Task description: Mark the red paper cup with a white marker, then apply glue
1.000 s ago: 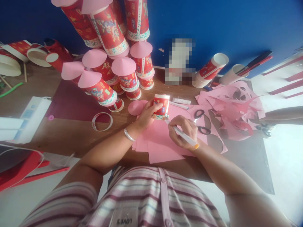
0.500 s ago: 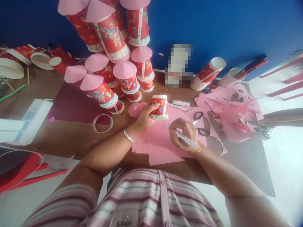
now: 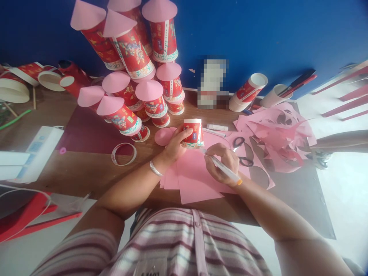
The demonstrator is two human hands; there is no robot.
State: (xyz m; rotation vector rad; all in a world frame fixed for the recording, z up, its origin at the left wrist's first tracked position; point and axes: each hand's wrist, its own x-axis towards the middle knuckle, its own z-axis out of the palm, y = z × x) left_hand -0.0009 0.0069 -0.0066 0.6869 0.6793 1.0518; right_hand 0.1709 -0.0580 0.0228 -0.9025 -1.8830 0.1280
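A: What is in the hands, and where?

B: The left hand [image 3: 176,143] wraps a red paper cup [image 3: 193,134], thumb across its front, left of the scissors [image 3: 240,158]. The right hand [image 3: 221,161], just left of the scissors, pinches a white marker [image 3: 225,168], its tip by the cup's lower edge. Whether tip and cup touch, I cannot tell.

A: What could go wrong?

B: In my judgement, too hard a squeeze could dent the thin cup, and a slip of either hand could streak ink across the print. A dropped marker might stain the pink sheets [image 3: 192,176] left of the scissors.

A: And the count?

B: One cup in hand, one marker, one pair of scissors. Beyond and well left of the scissors, at least nine pink cones [image 3: 148,90] top towers of cups [image 3: 122,120]; one lone cone [image 3: 163,137] lies nearer. Farther left, one white ring [image 3: 124,165]. Beyond the scissors, slightly left: one white tube [image 3: 217,127]. To their right, paper scraps [image 3: 276,130], too tangled to count.
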